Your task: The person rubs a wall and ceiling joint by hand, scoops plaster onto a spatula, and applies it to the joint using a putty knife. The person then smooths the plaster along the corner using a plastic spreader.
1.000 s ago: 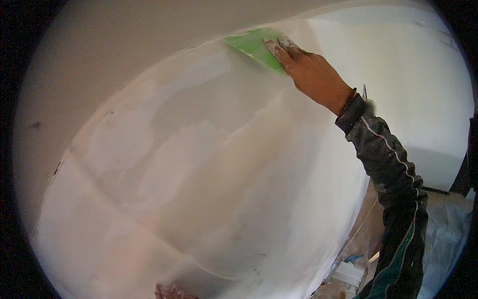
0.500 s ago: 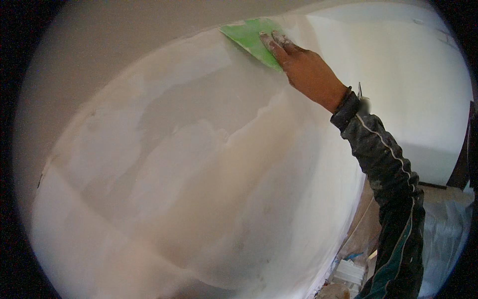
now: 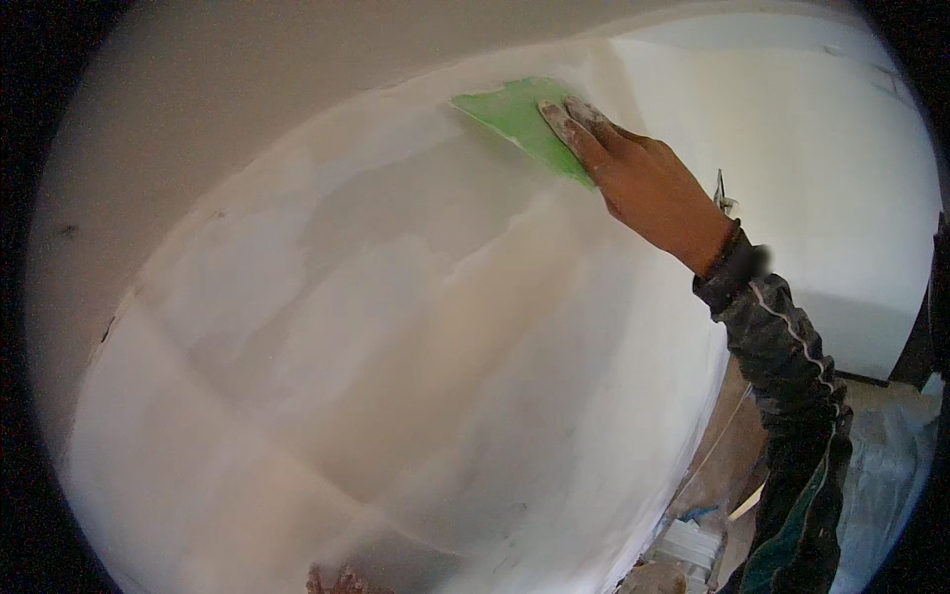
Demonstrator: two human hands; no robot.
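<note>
My right hand [image 3: 648, 183] is pressed to the wall high up, with two whitened fingertips lying over a flat green putty spreader [image 3: 515, 114]. The thumb is hidden behind the hand. One long straight edge of the spreader faces down and left. Beneath it, the wall [image 3: 376, 416] carries uneven patches of grey, white and beige. At the lower edge a mottled reddish-brown shape [image 3: 344, 579] shows, perhaps part of my left hand; its fingers cannot be made out.
A beige band [image 3: 247, 79] borders the wall above. To the right stands a pale panel [image 3: 841, 198] with a metal handle [image 3: 723, 193] near my cuff. Below lie a white box-like thing [image 3: 690, 544] and translucent sheeting [image 3: 881, 475].
My right hand and the spreader have moved down and slightly right, away from the wall's upper border. The reddish-brown shape has come into view at the lower edge.
</note>
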